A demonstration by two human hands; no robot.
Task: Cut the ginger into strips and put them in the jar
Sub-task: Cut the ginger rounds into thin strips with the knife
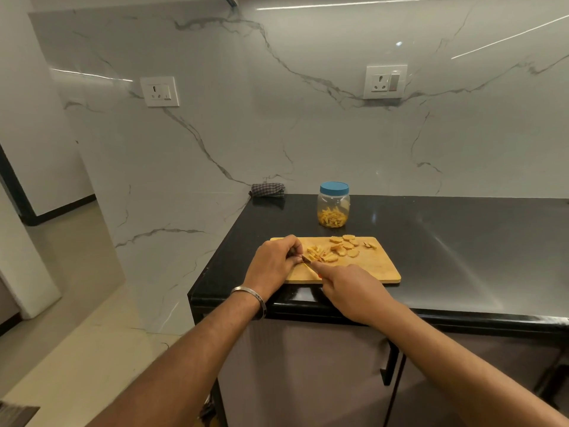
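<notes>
A wooden cutting board (369, 266) lies at the near left end of the black counter. On it are several round ginger slices (346, 246) and a small heap of cut strips (315, 253). My left hand (274, 263) has its fingers curled down on a ginger piece at the board's left side. My right hand (351, 288) grips a knife (308, 261), forefinger along the top, blade tip at the left fingers. Behind the board stands a clear jar (333, 204) with a blue lid on, partly filled with strips.
The black counter (462, 241) stretches to the right, its left edge dropping to the floor just left of the board. A folded checked cloth (267, 190) lies at the back left corner against the marble wall. Two wall sockets sit above.
</notes>
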